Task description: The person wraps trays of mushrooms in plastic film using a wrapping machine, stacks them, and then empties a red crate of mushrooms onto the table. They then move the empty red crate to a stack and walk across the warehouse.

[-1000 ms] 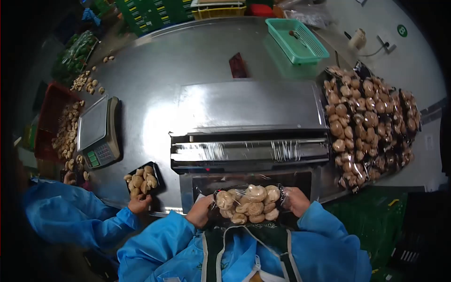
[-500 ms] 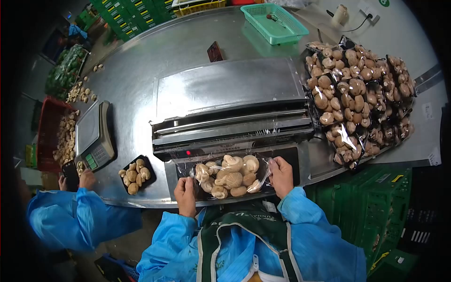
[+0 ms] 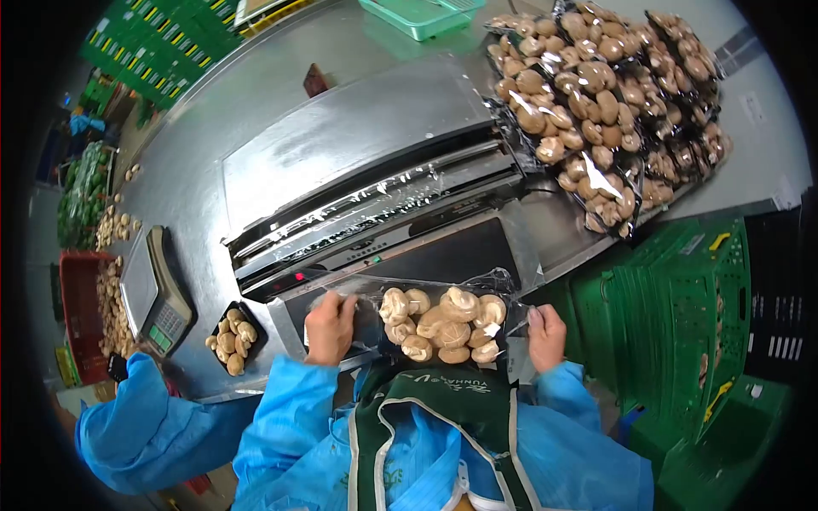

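Observation:
Between my two hands hangs a dark tray of brown mushrooms [image 3: 447, 325] under clear plastic film, near the front edge of the metal table. My left hand [image 3: 331, 328] is closed on the film at the tray's left side, fingers bent and knuckles up. At the other end my right hand [image 3: 545, 335] pinches the film between thumb and fingers. Just beyond the tray is the wrapping machine [image 3: 366, 255], with a long slot, a red light and a dark flat plate [image 3: 464, 255]. Film stretches loosely along the tray's far side.
Wrapped mushroom packs [image 3: 596, 102] are piled at the right. An open tray of mushrooms [image 3: 232, 339] and a scale [image 3: 158, 294] stand left, beside a co-worker's blue sleeve [image 3: 141, 409]. Green crates [image 3: 656, 324] stack at the right, and a phone [image 3: 315, 81] lies farther back.
My hands and the mushroom tray have shifted right and away from the machine, whose plate now shows more. The whole view has turned. The co-worker's hands are now hidden.

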A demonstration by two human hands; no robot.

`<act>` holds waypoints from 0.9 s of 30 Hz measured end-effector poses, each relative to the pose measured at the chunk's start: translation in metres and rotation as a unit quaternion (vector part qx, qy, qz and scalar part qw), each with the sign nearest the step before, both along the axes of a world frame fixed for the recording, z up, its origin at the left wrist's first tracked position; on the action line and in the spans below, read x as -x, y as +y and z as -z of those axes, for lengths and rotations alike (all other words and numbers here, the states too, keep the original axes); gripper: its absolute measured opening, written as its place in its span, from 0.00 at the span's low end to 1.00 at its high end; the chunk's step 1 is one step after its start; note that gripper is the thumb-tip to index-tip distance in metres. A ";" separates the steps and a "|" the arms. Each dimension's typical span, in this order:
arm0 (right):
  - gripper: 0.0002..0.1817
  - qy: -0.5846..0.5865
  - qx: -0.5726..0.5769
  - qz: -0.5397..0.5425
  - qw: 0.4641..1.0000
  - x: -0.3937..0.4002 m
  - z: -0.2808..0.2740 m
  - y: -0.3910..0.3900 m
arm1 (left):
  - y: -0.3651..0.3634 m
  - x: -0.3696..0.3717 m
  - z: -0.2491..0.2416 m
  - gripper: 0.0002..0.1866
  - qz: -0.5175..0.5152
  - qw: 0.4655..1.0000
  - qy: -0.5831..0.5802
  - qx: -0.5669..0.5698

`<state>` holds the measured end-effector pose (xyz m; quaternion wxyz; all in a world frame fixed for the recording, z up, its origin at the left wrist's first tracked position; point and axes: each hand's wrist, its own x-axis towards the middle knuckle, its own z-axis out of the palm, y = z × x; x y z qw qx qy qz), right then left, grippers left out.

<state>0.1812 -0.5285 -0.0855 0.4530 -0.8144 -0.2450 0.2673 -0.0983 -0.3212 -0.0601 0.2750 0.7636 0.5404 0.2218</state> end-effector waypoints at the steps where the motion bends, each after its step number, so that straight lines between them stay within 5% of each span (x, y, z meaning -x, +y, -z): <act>1: 0.10 -0.011 -0.013 0.025 1.000 0.005 0.012 0.000 | 0.007 -0.014 0.004 0.07 0.049 0.996 0.035 -0.065; 5: 0.08 -0.014 -0.098 0.139 0.985 0.046 0.115 0.017 | 0.027 -0.054 0.025 0.06 0.184 0.959 0.101 -0.190; 6: 0.09 0.266 -0.224 0.200 0.916 0.055 0.105 0.027 | 0.027 -0.062 0.031 0.07 0.210 0.956 0.111 -0.174; 7: 0.10 0.537 -0.249 0.236 0.771 0.050 0.073 0.032 | 0.024 -0.071 0.030 0.06 0.239 0.948 0.117 -0.172; 9: 0.12 0.710 -0.232 0.164 0.645 0.056 0.000 0.056 | 0.009 -0.086 0.026 0.05 0.280 0.937 0.121 -0.168; 10: 0.11 0.718 -0.298 0.129 0.616 0.065 -0.005 0.052 | -0.003 -0.090 0.024 0.04 0.222 0.960 -0.116 0.122; 11: 0.10 0.711 -0.362 0.099 0.595 0.077 -0.012 0.046 | -0.010 -0.091 0.019 0.05 0.130 0.846 -0.336 0.393; 12: 0.09 0.698 -0.424 0.068 0.573 0.090 -0.019 0.040 | -0.010 -0.085 -0.013 0.09 0.039 0.601 -0.444 0.663; 14: 0.09 0.670 -0.510 0.008 0.540 0.109 -0.036 0.026 | -0.031 -0.054 -0.016 0.13 0.188 0.734 -0.375 0.534; 16: 0.10 0.660 -0.517 -0.060 0.542 0.115 -0.050 0.016 | -0.047 -0.048 -0.036 0.17 0.360 0.586 -0.489 0.537; 17: 0.09 0.675 -0.422 -0.153 0.585 0.104 -0.057 0.014 | -0.045 -0.053 -0.050 0.24 0.387 0.594 -0.479 0.518; 18: 0.09 0.679 -0.317 -0.245 0.615 0.088 -0.062 0.011 | -0.040 -0.056 -0.065 0.33 0.444 0.666 -0.405 0.443; 19: 0.14 0.654 -0.284 -0.281 0.643 0.086 -0.061 0.015 | -0.038 -0.054 -0.081 0.37 0.445 0.615 -0.380 0.528; 20: 0.12 0.591 -0.176 -0.360 0.700 0.068 -0.062 0.019 | -0.034 -0.050 -0.092 0.41 0.447 0.559 -0.351 0.604; 21: 0.08 0.372 -0.095 -0.430 0.817 0.053 -0.073 0.029 | -0.033 -0.042 -0.068 0.45 0.505 0.517 -0.341 0.601; 22: 0.09 0.275 -0.004 -0.452 0.848 0.030 -0.093 0.043 | -0.033 -0.033 -0.083 0.47 0.414 0.355 -0.340 0.766; 23: 0.13 0.220 0.036 -0.324 0.919 0.021 -0.116 0.056 | -0.035 -0.031 -0.090 0.50 0.394 0.372 -0.343 0.767; 24: 0.19 0.246 -0.114 -0.264 0.926 0.001 -0.122 0.065 | -0.038 -0.031 -0.092 0.52 0.374 0.387 -0.347 0.768; 26: 0.23 0.289 -0.146 -0.320 0.890 0.026 -0.202 0.110 | -0.041 -0.029 -0.094 0.51 0.371 0.384 -0.357 0.766; 27: 0.33 0.167 -0.212 -0.601 0.752 0.036 -0.211 0.126 | -0.041 -0.027 -0.094 0.50 0.371 0.380 -0.361 0.767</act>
